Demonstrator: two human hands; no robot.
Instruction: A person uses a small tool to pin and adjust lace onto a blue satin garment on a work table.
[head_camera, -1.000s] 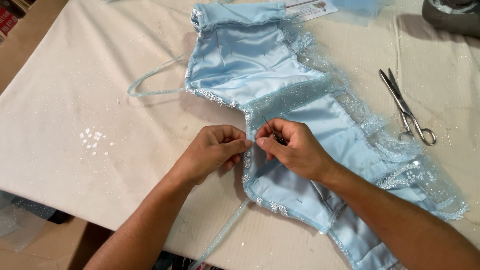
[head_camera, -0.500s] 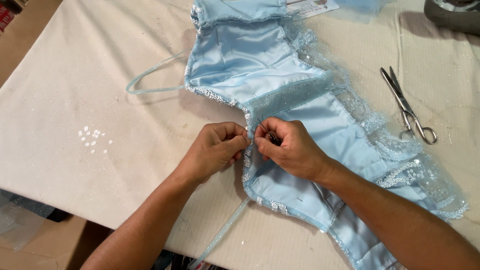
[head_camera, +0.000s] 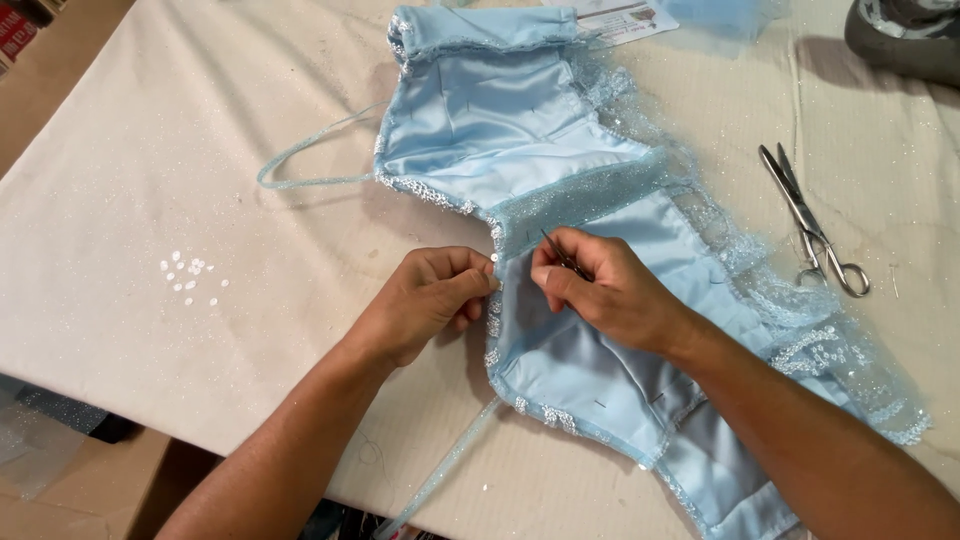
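My left hand is closed in a pinch, thumb and fingertips pressed together on the sequinned edge of the light blue garment, right where the trim narrows at the waist. My right hand sits just beside it, almost touching, with its fingers curled and clamped on a thin dark needle whose tip pokes up between the knuckles toward the band of glittery mesh. I cannot make out any thread from here.

The garment lies inside out and flat on the table, running diagonally from the top centre down to the lower right, and my 2 hands meet at its left edge about midway along. Its satin lining faces up, and a beaded lace border spills out along the right side. A thin blue strap loops out from the upper left of the bodice onto the cloth, and another strap hangs off the near table edge below my left wrist.

A small scatter of loose white sequins lies on the table well to the left of my left hand. A pair of metal scissors lies to the right, just beyond the lace, blades shut and pointing away from me.
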